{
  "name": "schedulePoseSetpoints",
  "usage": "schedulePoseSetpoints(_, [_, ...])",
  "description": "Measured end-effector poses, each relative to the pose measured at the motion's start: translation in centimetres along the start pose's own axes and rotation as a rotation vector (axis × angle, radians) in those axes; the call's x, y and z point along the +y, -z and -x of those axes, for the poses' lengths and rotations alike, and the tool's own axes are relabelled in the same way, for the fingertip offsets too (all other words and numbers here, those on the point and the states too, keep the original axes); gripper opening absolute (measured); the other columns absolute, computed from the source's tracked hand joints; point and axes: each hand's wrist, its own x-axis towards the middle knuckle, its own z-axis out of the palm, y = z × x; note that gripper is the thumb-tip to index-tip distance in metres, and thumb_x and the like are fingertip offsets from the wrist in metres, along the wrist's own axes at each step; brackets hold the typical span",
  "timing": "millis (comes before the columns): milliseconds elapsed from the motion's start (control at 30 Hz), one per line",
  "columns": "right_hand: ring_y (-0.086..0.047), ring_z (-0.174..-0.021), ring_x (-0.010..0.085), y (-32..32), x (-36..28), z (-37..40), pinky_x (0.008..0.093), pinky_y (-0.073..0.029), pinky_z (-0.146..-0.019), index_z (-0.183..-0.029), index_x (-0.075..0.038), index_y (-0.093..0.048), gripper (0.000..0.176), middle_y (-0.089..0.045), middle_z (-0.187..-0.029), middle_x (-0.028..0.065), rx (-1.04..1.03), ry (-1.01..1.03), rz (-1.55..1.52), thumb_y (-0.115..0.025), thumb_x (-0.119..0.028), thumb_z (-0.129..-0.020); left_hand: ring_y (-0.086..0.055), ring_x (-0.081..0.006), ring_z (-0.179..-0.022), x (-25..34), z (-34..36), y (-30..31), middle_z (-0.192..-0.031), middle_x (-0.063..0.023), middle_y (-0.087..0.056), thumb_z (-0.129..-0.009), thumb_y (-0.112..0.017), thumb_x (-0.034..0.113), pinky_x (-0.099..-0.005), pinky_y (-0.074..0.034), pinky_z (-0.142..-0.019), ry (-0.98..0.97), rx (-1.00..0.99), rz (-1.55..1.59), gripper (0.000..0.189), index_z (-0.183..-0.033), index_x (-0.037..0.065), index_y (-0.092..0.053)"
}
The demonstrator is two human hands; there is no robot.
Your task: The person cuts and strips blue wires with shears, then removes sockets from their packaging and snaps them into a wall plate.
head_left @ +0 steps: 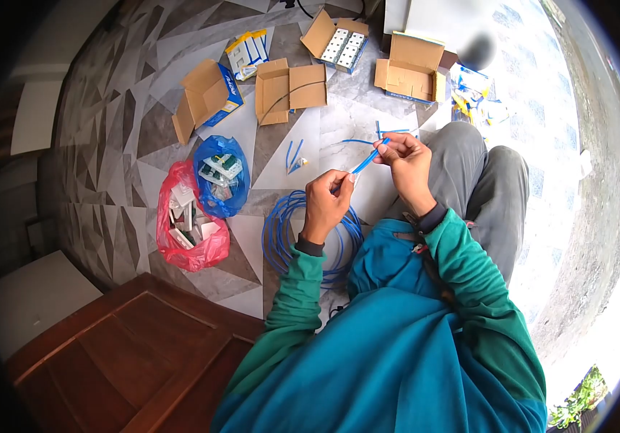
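Note:
Between my two hands a short length of blue cable (365,163) runs at a slant. My left hand (328,205) pinches its lower end, where a whitish part shows by the fingertips. The upper end sits between thumb and fingers of my right hand (406,169). Below my left hand, a loose coil of blue cable (274,234) lies on the floor, partly hidden by that forearm. Short blue cable pieces (294,154) rest on the tiles to the left, and more cut pieces (357,141) lie beyond my hands.
A blue plastic bag (236,193) and a red plastic bag (209,257), both holding parts, stand left. Opened cardboard boxes (272,85) line the far side, one with white modules (343,47). A brown wooden panel (136,353) fills the lower left.

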Motion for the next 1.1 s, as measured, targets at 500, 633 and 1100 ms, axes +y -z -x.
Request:
schedulePoseSetpoints(500, [-0.048,-0.103,0.0316,9.5,-9.5,10.9,0.0441,-0.033,-0.099,-0.123,0.003,-0.049,0.082,-0.052,-0.106,0.0161,-0.415,0.277,1.846,-0.074,-0.051,-0.066,-0.048,-0.0025,-0.054,-1.0,-0.3,0.0,-0.061,0.0,-0.057,-0.089,-0.063,0.008,-0.0206,-0.037,-0.048,0.11,0.06,0.112,0.015,-0.082,-0.006,-0.061])
schedulePoseSetpoints(633, [-0.047,-0.104,0.0327,10.8,-10.0,13.1,0.048,-0.029,-0.1,-0.129,0.003,-0.045,0.095,-0.049,-0.109,0.018,-0.493,0.28,1.814,-0.07,-0.061,-0.064,-0.047,-0.002,-0.054,-1.3,-0.4,-0.1,-0.06,0.0003,-0.056,-0.089,-0.062,0.008,-0.0201,-0.037,-0.048,0.083,0.05,0.143,0.015,-0.082,-0.006,-0.061])
schedulePoseSetpoints(1100, [-0.051,-0.1,0.0319,8.5,-9.8,12.3,0.0403,-0.039,-0.093,-0.118,0.005,-0.048,0.074,-0.052,-0.105,0.0187,-0.371,0.408,1.434,-0.07,-0.021,-0.052,-0.047,-0.002,-0.055,-0.1,0.0,1.0,-0.06,0.001,-0.056,-0.089,-0.062,0.008,-0.0201,-0.037,-0.049,0.083,0.042,0.132,0.014,-0.084,-0.005,-0.063])
